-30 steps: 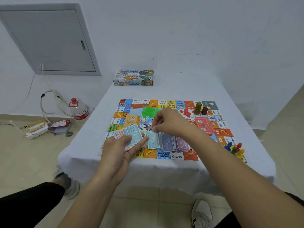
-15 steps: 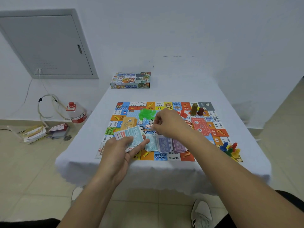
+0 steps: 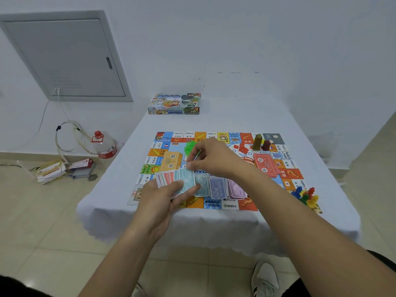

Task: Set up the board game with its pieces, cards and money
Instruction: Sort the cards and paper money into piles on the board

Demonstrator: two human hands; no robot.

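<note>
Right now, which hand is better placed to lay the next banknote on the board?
Right hand: its fingers pinch the top of the fan that the left hand holds, just above the piles.

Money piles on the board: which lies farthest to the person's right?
The pink-purple pile. It lies right of the blue-violet pile, which lies right of the teal pile.

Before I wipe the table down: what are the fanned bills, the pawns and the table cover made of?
Fanned bills in the left hand: thin printed paper, matte; they flex. Pawns: likely moulded plastic, glossy solid colours. Table cover: looks like soft white fabric or fleece, draping with a scalloped edge.
</note>
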